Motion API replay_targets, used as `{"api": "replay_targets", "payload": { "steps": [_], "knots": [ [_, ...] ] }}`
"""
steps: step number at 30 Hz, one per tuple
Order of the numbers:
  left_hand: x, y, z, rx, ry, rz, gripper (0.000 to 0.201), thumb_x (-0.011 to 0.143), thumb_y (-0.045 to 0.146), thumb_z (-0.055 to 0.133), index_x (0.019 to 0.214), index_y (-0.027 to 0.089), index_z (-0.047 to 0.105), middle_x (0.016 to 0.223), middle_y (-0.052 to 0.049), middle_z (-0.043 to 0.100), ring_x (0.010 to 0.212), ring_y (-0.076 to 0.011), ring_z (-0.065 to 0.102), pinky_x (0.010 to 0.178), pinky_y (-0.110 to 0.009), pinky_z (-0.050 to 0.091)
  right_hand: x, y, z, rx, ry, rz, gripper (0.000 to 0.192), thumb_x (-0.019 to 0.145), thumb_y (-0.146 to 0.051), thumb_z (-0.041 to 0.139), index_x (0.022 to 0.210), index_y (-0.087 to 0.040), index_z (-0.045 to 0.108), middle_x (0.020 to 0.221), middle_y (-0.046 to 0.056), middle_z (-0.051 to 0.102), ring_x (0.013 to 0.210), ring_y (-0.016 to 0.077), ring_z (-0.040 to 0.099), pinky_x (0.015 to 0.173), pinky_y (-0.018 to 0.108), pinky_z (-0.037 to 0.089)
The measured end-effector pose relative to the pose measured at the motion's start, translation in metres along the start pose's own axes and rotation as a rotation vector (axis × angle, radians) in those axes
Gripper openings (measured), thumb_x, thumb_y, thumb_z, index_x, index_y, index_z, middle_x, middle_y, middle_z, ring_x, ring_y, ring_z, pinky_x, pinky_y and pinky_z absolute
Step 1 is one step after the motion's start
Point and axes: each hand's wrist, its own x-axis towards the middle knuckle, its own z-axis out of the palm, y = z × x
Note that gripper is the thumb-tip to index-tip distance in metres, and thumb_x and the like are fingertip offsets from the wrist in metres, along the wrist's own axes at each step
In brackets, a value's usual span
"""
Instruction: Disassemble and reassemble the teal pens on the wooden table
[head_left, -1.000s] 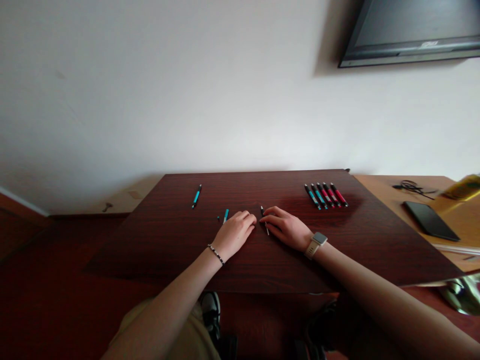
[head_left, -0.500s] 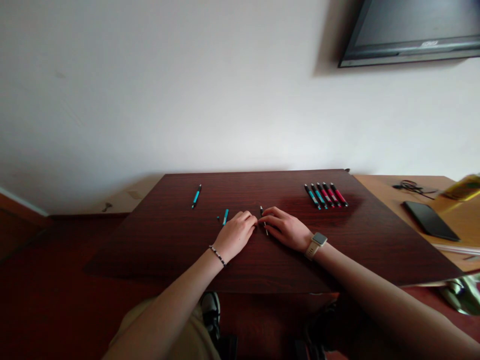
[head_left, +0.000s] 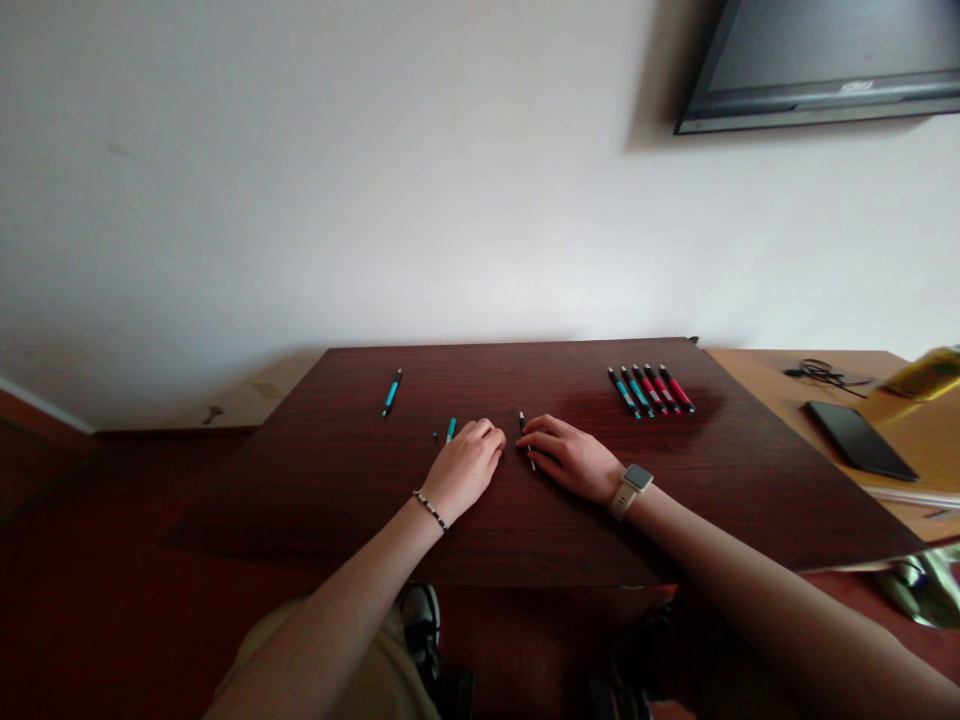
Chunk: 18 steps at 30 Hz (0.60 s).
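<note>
On the dark wooden table (head_left: 360, 480), my right hand (head_left: 570, 458) has its fingertips around a pen's black front section (head_left: 523, 424) with a thin pale refill sticking out below. My left hand (head_left: 466, 462) is a short gap to the left, its fingers curled down and pressed together; whatever they hold is hidden. Beside its knuckles lies a teal pen barrel (head_left: 451, 430), partly covered by the hand. A tiny dark piece (head_left: 435, 437) rests just left of that barrel.
A whole teal pen (head_left: 392, 393) lies at the table's left. Several teal and red pens (head_left: 651, 390) form a row at the right. On the lighter side table (head_left: 780, 385) are a black tablet-like slab (head_left: 861, 440), a cable (head_left: 825, 373) and a yellow bottle (head_left: 919, 385).
My left hand has drawn slightly left, away from the right fingertips, and now covers more of the teal barrel. My right hand has stayed in place.
</note>
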Motion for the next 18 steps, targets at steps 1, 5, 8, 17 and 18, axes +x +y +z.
{"api": "replay_targets", "payload": {
  "steps": [1,5,8,17,18],
  "knots": [
    [0.0001,0.0001,0.0,-0.001,-0.001,0.005,0.016,0.104,0.015,0.049,0.1,0.021,0.064,0.105,-0.005,0.062,0.103,-0.0207,0.06,0.097,-0.038,0.052,-0.0001,0.0002,0.0001,-0.001,-0.003,0.003,0.025,0.105,-0.024,0.053,0.124,-0.026,0.069,0.126,0.01,0.063,0.113,0.0238,0.066,0.098,0.041,0.059],
    [0.0003,0.0011,-0.0005,-0.013,-0.006,0.012,0.017,0.104,0.014,0.049,0.1,0.021,0.064,0.106,-0.005,0.063,0.104,-0.0208,0.061,0.097,-0.038,0.053,-0.0008,0.0008,0.0008,0.004,0.006,0.0,0.026,0.105,-0.024,0.053,0.124,-0.027,0.069,0.126,0.01,0.064,0.113,0.0237,0.066,0.099,0.041,0.059],
    [0.0004,0.002,-0.0012,-0.023,-0.009,0.003,0.017,0.103,0.012,0.049,0.1,0.021,0.064,0.106,-0.005,0.063,0.105,-0.0211,0.062,0.097,-0.039,0.053,-0.0012,0.0014,0.0012,0.007,0.015,-0.004,0.026,0.104,-0.024,0.053,0.124,-0.027,0.07,0.126,0.01,0.064,0.114,0.0239,0.067,0.099,0.042,0.059],
    [-0.0002,0.003,-0.0012,-0.012,-0.02,0.008,0.024,0.097,0.004,0.048,0.099,0.022,0.063,0.106,-0.005,0.063,0.106,-0.0218,0.061,0.097,-0.04,0.054,0.0003,0.0021,0.0021,0.005,0.01,-0.003,0.027,0.104,-0.024,0.053,0.124,-0.028,0.07,0.127,0.01,0.063,0.114,0.0237,0.067,0.1,0.04,0.059],
    [-0.0001,0.0033,-0.0016,-0.01,-0.025,0.011,0.024,0.097,0.003,0.048,0.099,0.022,0.063,0.106,-0.005,0.063,0.105,-0.0216,0.061,0.097,-0.039,0.054,0.0003,0.0021,0.0021,0.003,0.007,-0.003,0.027,0.104,-0.023,0.053,0.124,-0.027,0.07,0.127,0.01,0.063,0.114,0.0237,0.066,0.1,0.04,0.059]
  ]
}}
